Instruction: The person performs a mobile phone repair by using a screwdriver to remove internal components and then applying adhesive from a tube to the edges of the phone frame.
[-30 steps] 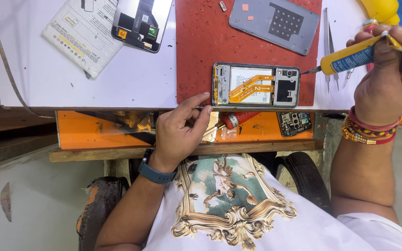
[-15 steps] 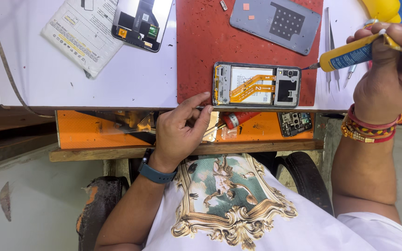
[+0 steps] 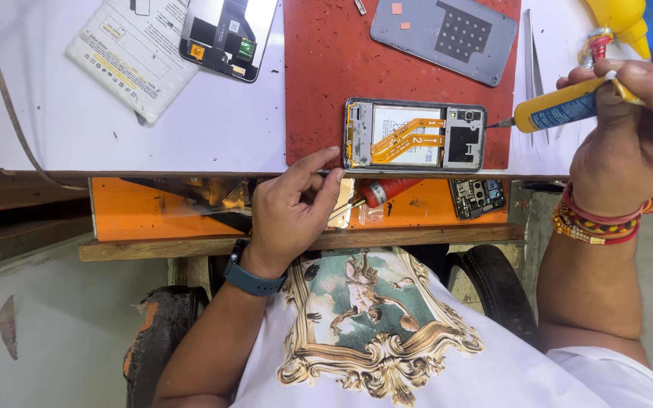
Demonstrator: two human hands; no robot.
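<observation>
An opened phone (image 3: 415, 135) lies flat on a red mat (image 3: 326, 75) at the near edge of the white counter (image 3: 77, 128), its back removed so the battery, an orange flex cable and the dark board cover show. The right hand (image 3: 632, 136) is closed around a yellow tube with a blue label (image 3: 568, 106), held nearly level — its fine metal tip sits just at the phone's right end, touching or almost touching the frame. The left hand (image 3: 292, 211) rests at the counter's front edge just left of the phone, forefinger stretched toward the phone's lower left corner and the other fingers loosely curled, holding nothing that can be made out. Farther back on the mat lies a grey back cover (image 3: 447, 34); tweezers (image 3: 532, 68) lie beside it on the counter. To the left sit a dark phone screen assembly (image 3: 224, 34) and a printed paper packet (image 3: 134, 57). Under the counter, an orange shelf (image 3: 145, 215) carries a red-handled tool (image 3: 387, 190) and a small circuit board (image 3: 479, 196).
</observation>
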